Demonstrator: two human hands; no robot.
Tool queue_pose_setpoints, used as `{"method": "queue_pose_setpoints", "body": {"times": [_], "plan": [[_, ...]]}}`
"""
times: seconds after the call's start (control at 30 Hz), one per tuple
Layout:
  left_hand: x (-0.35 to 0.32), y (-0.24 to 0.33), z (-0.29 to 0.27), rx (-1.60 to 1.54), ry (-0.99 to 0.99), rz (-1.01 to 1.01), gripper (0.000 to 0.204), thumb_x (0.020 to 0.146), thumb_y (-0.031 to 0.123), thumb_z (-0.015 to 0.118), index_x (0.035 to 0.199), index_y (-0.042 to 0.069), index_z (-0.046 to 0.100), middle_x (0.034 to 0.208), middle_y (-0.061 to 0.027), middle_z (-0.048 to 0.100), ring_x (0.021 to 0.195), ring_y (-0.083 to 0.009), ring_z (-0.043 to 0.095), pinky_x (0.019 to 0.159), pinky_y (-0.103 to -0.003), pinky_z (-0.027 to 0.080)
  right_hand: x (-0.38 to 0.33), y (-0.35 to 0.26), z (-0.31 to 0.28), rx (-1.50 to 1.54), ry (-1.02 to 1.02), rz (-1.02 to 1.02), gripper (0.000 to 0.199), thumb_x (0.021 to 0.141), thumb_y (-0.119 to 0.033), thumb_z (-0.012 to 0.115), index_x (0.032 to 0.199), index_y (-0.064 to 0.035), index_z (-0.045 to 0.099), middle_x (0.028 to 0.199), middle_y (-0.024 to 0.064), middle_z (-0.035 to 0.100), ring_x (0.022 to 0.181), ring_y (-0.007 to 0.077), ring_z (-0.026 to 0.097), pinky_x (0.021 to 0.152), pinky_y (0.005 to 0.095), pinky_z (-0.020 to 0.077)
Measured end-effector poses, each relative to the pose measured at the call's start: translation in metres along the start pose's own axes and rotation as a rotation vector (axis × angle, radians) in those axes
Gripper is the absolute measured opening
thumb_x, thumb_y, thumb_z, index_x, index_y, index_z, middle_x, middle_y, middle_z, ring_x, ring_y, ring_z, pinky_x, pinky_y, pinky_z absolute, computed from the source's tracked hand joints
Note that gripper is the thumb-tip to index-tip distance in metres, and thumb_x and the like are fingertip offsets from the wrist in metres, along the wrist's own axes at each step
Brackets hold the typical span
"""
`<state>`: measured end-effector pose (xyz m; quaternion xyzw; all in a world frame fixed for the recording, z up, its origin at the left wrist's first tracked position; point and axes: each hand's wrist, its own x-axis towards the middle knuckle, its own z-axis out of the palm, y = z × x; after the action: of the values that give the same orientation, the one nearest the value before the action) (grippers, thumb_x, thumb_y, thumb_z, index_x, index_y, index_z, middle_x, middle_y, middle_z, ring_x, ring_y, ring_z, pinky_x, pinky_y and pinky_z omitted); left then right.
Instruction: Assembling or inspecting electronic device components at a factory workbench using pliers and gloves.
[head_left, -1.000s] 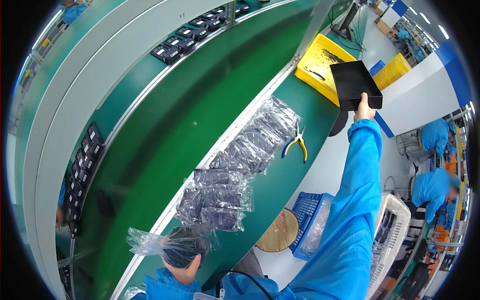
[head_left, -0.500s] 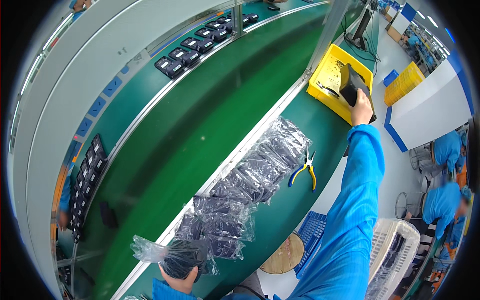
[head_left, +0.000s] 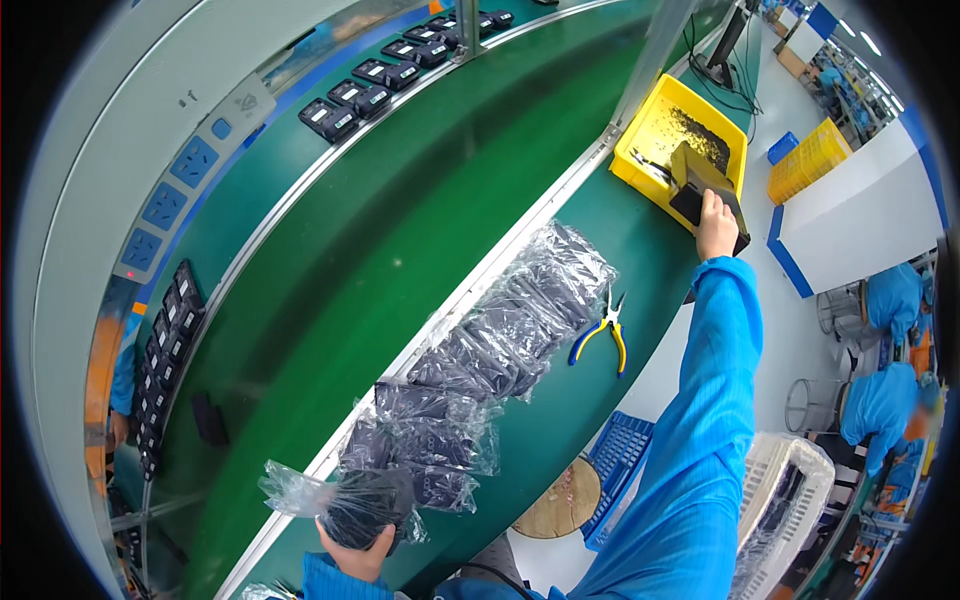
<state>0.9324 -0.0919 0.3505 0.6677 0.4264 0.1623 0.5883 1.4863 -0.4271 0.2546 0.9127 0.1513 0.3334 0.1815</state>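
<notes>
Yellow plastic marks the far end of the work: the right hand (head_left: 716,222) has swung the black tray (head_left: 704,186) down from mid-air, where it was held a second ago beyond the counter's end, and now tips it over the yellow bin (head_left: 660,128), its lower edge inside the bin's near wall. The fingers are closed around the tray's near corner, so the grip is firmly on it. Small dark parts lie in a patch on the bin floor, which suggests the tray is being emptied or used as a scoop there; which of the two cannot be told.

The left hand (head_left: 358,545) has hardly moved. It is closed around a clear plastic bag with a dark device inside (head_left: 352,503), low at the near end of the green counter (head_left: 640,250). Between the two hands, a row of similar bagged devices (head_left: 490,345) runs along the counter, and yellow-and-blue handled pliers (head_left: 603,333) lie just beside them.
</notes>
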Motion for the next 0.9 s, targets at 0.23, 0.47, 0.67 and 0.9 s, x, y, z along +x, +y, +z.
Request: {"method": "queue_pose_setpoints", "body": {"times": [0.23, 0.47, 0.67, 0.9], "plan": [[-0.003, -0.012, -0.005, -0.045, -0.039, 0.099, 0.087, 0.061, 0.006, 0.073, 0.131, -0.006, 0.022, 0.121, -0.0172, 0.044, 0.111, -0.0250, 0.045, 0.097, -0.036, 0.033, 0.005, -0.002, -0.023, 0.143, -0.065, 0.066, 0.062, 0.056, -0.011, 0.078, 0.110, -0.0056, 0.047, 0.097, 0.0097, 0.057, 0.087, 0.0266, 0.059, 0.075, 0.0337, 0.0492], [-0.010, -0.021, -0.011, -0.036, -0.086, 0.053, 0.104, 0.059, -0.001, 0.076, 0.134, -0.008, 0.004, 0.131, -0.0229, 0.033, 0.119, -0.0288, 0.040, 0.099, -0.039, 0.034, 0.001, 0.010, -0.052, 0.351, -0.067, 0.304, 0.062, 0.059, -0.014, 0.076, 0.115, -0.0080, 0.048, 0.105, 0.0121, 0.059, 0.093, 0.0275, 0.059, 0.077, 0.0363, 0.0487], [-0.013, -0.020, -0.017, -0.104, -0.062, 0.114, 0.101, 0.060, -0.001, 0.075, 0.133, -0.008, 0.007, 0.128, -0.0230, 0.035, 0.116, -0.0283, 0.042, 0.097, -0.038, 0.035, -0.010, 0.032, -0.101, 1.239, 0.217, 1.216, 0.057, 0.067, -0.033, 0.075, 0.110, -0.0008, 0.055, 0.102, 0.0134, 0.062, 0.086, 0.0265, 0.062, 0.081, 0.0363, 0.0492], [-0.027, -0.010, -0.032, -0.105, -0.068, 0.159, 0.092, 0.061, -0.002, 0.074, 0.132, -0.008, 0.014, 0.123, -0.0200, 0.042, 0.112, -0.0257, 0.046, 0.094, -0.036, 0.038, -0.091, 0.060, -0.156, 1.969, 0.013, 1.322, 0.051, 0.076, -0.030, 0.067, 0.115, -0.0024, 0.049, 0.117, 0.0121, 0.051, 0.103, 0.0231, 0.053, 0.091, 0.0331, 0.0443]]}}
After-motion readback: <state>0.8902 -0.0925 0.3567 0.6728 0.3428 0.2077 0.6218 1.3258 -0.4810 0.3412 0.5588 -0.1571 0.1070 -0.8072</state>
